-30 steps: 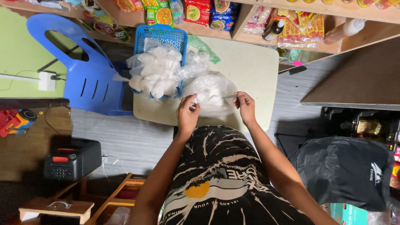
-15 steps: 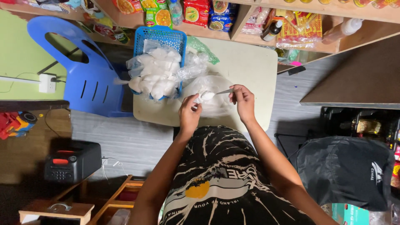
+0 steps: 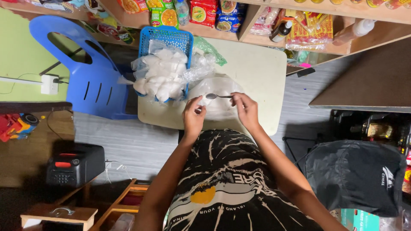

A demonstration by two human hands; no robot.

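Observation:
My right hand (image 3: 245, 110) holds a metal spoon (image 3: 216, 96) by its handle, the bowl pointing left over a large clear plastic bag of white powder (image 3: 214, 92) on the small pale table (image 3: 265, 72). My left hand (image 3: 193, 117) is pinched on a small clear plastic bag (image 3: 198, 110) just below the spoon's bowl. A blue basket (image 3: 168, 40) at the table's left holds several small filled white bags (image 3: 160, 77).
A blue plastic chair (image 3: 83, 72) stands left of the table. Wooden shelves (image 3: 257, 13) with packaged food run along the top. A black bag (image 3: 355, 175) lies at the right, a black device (image 3: 75, 164) at the lower left, a power strip (image 3: 49, 84) on the left wall.
The spoon has come up out of the large bag and swung left toward my left hand. My left hand has drawn back slightly toward me with the small bag.

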